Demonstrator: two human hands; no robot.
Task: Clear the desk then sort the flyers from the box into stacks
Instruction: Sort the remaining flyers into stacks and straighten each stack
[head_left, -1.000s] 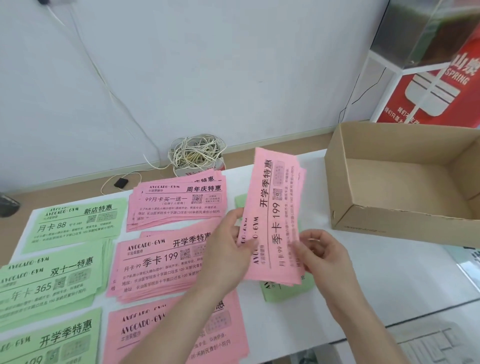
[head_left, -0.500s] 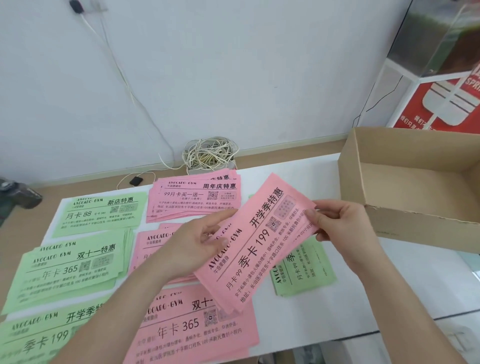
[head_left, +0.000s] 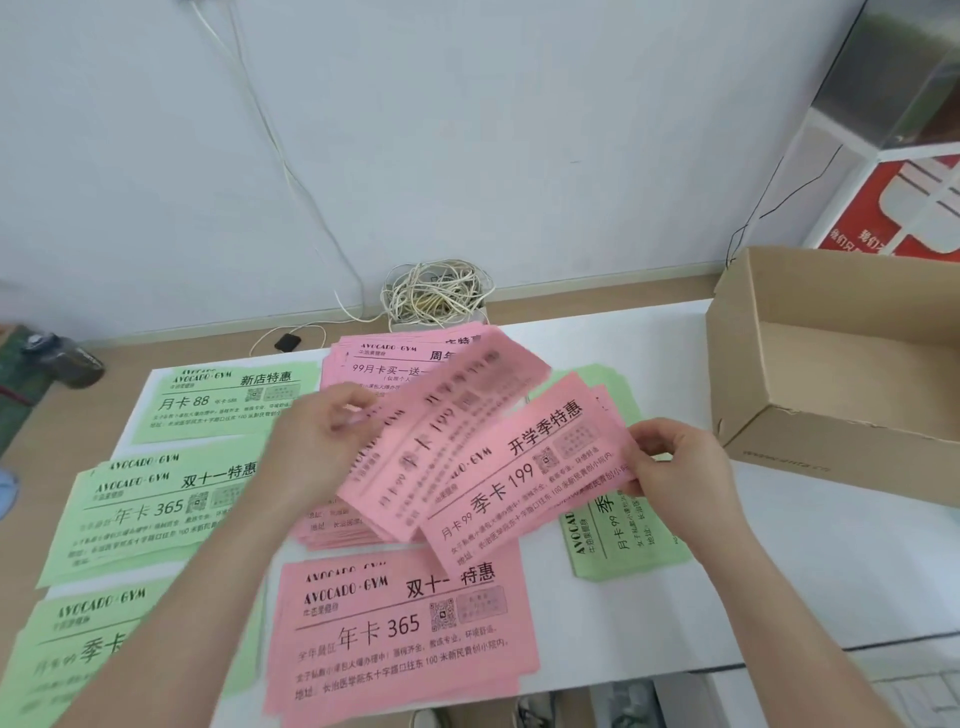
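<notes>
My right hand (head_left: 675, 467) pinches the right end of a small bundle of pink flyers (head_left: 524, 478) printed "199". My left hand (head_left: 317, 441) holds a single pink flyer (head_left: 441, 431), blurred, pulled apart from that bundle and hanging above the pink "199" stack (head_left: 332, 530) on the white desk (head_left: 779, 571). Pink stacks lie at the back (head_left: 384, 358) and at the front (head_left: 405, 629). Green stacks lie on the left (head_left: 218, 400) (head_left: 150, 509) (head_left: 88, 644). A green pile (head_left: 618, 540) sits under my right hand. The cardboard box (head_left: 831, 364) on the right is empty.
A tangle of white cable (head_left: 436, 296) lies behind the desk by the wall, with a small black plug (head_left: 287, 343). A dark object (head_left: 57, 358) sits at far left. A red sign (head_left: 904, 208) and a white frame stand behind the box.
The single bundle held by both hands has split: my left hand has drawn one pink flyer off to the left while my right hand keeps the others. The view has shifted left.
</notes>
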